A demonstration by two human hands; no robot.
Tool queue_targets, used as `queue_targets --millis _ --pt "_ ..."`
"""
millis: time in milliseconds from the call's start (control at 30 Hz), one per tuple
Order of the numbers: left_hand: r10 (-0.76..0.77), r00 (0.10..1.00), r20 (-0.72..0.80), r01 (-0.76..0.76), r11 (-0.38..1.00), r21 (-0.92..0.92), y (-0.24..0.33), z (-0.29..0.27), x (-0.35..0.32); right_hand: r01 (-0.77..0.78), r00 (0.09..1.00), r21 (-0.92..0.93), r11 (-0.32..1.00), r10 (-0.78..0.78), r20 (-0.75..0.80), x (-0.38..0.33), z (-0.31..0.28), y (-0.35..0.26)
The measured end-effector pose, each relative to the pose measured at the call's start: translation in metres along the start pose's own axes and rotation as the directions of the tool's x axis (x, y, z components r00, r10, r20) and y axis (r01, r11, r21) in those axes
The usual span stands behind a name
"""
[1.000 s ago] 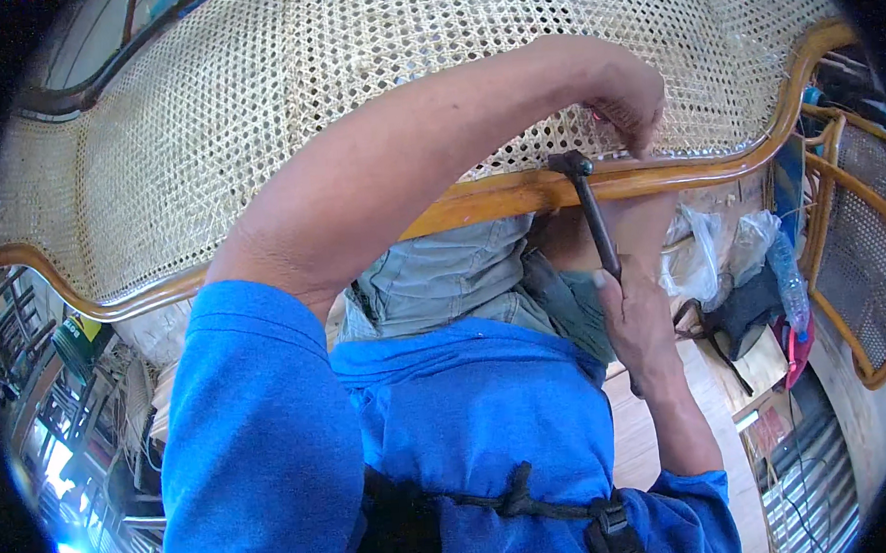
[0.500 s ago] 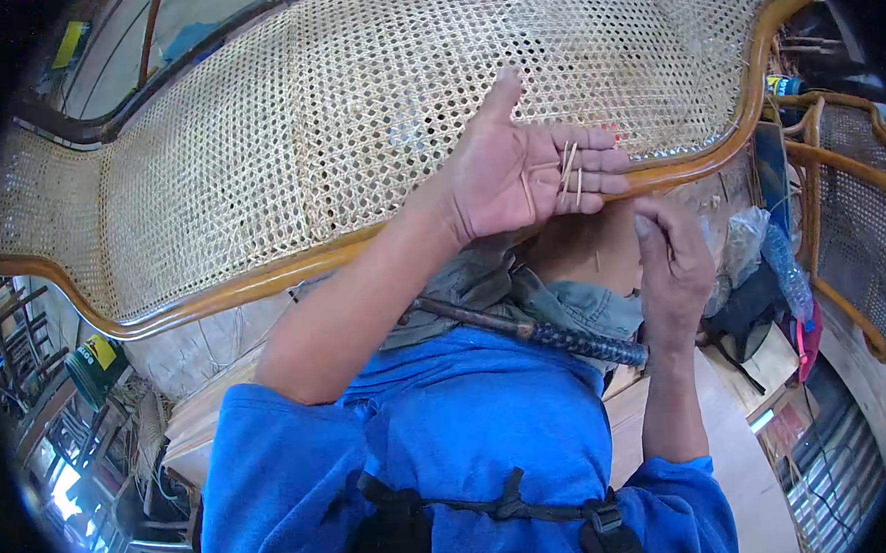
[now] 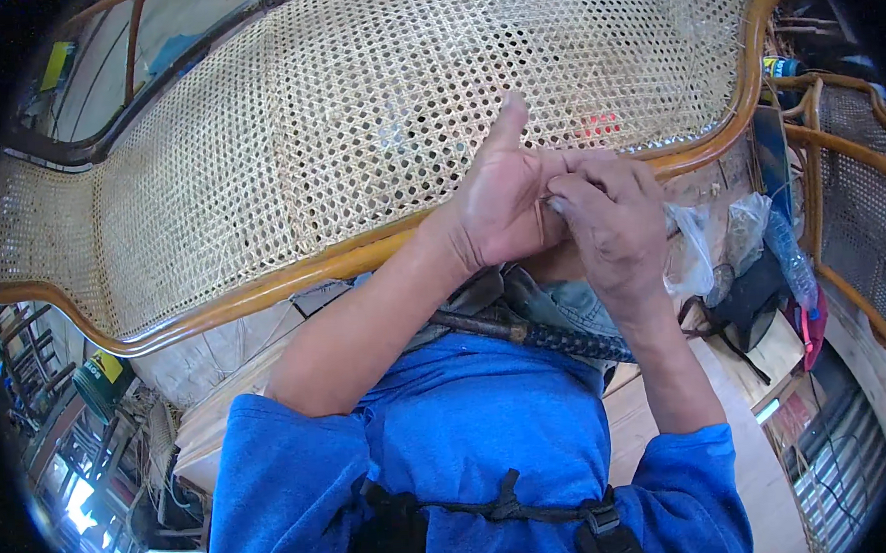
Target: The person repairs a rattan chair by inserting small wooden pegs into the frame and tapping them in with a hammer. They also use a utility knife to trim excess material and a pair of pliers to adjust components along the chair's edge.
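Observation:
My left hand [image 3: 505,208] is held palm up in front of the woven cane panel [image 3: 404,108], thumb spread and fingers stretched out. Over those fingers lies my right hand [image 3: 621,222], its thumb and fingertips drawn together in a pinch against the left palm. Whatever sits in the pinch is hidden; the thin pale sticks seen on the left fingers earlier are covered now. Just beyond both hands runs the curved, varnished wooden frame [image 3: 362,253] that edges the panel.
A tool with a dark braided handle [image 3: 577,342] lies across my lap. To the right are clear plastic bags [image 3: 697,248], a black bag [image 3: 750,305] and another cane-and-wood piece [image 3: 855,195]. A green can [image 3: 98,390] stands at left beside a clutter of sticks.
My right hand has moved up and left onto the left fingers and closed into a pinch there. The left hand has dropped slightly. The sticks on it are now covered.

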State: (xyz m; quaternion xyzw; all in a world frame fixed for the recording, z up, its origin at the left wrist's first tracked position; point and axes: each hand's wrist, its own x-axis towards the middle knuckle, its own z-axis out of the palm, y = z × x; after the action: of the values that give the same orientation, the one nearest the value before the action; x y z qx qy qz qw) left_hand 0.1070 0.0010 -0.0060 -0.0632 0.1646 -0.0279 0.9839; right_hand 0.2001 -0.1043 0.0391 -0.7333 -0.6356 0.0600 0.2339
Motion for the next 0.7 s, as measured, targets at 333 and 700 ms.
queue_targets --millis 333,700 --pt "0.073 0.986 -0.153 -0.015 0.936 0.352 -0.003 -0.012 0.006 -0.475 0.815 0.680 0.558 0.570 0.101 0.000 -0.013 -0.007" --pt "0.178 0.965 -0.191 0.011 0.702 0.712 -0.008 0.018 -0.014 -0.376 0.705 0.926 -0.011 0.646 0.294 -0.008 -0.011 0.017"
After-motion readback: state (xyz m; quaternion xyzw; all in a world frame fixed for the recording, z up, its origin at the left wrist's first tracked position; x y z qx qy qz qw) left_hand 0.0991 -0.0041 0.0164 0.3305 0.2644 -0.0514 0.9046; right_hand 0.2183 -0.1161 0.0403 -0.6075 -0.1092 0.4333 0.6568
